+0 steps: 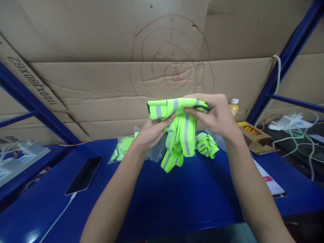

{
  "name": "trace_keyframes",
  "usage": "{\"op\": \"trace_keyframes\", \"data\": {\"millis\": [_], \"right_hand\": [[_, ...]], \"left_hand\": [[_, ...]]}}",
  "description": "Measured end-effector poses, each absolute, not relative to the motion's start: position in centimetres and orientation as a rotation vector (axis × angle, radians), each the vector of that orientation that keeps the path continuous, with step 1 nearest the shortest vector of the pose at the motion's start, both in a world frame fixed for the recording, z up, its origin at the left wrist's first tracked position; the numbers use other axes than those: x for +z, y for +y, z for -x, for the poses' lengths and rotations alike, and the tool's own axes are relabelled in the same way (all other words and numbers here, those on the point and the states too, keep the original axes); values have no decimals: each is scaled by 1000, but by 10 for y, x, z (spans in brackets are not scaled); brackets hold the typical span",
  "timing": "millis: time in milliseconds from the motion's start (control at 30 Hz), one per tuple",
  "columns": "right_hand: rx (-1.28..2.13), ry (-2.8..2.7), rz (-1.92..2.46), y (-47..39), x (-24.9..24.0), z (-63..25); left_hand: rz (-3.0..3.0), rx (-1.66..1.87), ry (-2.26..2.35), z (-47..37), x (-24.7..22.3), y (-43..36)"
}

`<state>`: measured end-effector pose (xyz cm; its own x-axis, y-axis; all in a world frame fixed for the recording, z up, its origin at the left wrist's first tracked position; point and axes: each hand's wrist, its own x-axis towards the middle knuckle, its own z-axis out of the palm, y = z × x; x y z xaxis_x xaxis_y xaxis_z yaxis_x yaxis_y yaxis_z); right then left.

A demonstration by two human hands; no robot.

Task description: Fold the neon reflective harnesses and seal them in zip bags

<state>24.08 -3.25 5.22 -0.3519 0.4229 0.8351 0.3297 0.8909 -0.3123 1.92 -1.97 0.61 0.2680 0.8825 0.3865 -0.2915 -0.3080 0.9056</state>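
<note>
Folding, apparently: green strapping [187,133]
Left hand [151,132]: clamped on its left part
Right hand [218,114]: pinching its right end
Hanging loops [169,162]: probably need gathering

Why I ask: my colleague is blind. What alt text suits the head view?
A person's left hand and right hand hold neon green striped straps over a blue table. Similar bundles lie beyond, a phone at left, a cardboard wall behind.

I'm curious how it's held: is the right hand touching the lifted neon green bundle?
Touching. The head view shows the right hand with its thumb lying across the neon green bundle.
</note>
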Motion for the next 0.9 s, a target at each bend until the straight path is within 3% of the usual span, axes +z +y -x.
{"op": "trace_keyframes", "data": {"millis": [133, 300, 767, 900], "right_hand": [[-157, -1963, 473, -19, 43, -236], [-328, -2056, 454, -21, 47, -237], [495, -2180, 582, -26, 53, -255], [398, -2135, 578, -28, 55, -254]], "left_hand": [[-1396, 1141, 481, -18, 13, -31], [-1354, 1229, 418, -16, 25, -39], [-1542, 1139, 519, -5, 25, -37], [-1325, 1250, 602, -13, 19, -27]]}}
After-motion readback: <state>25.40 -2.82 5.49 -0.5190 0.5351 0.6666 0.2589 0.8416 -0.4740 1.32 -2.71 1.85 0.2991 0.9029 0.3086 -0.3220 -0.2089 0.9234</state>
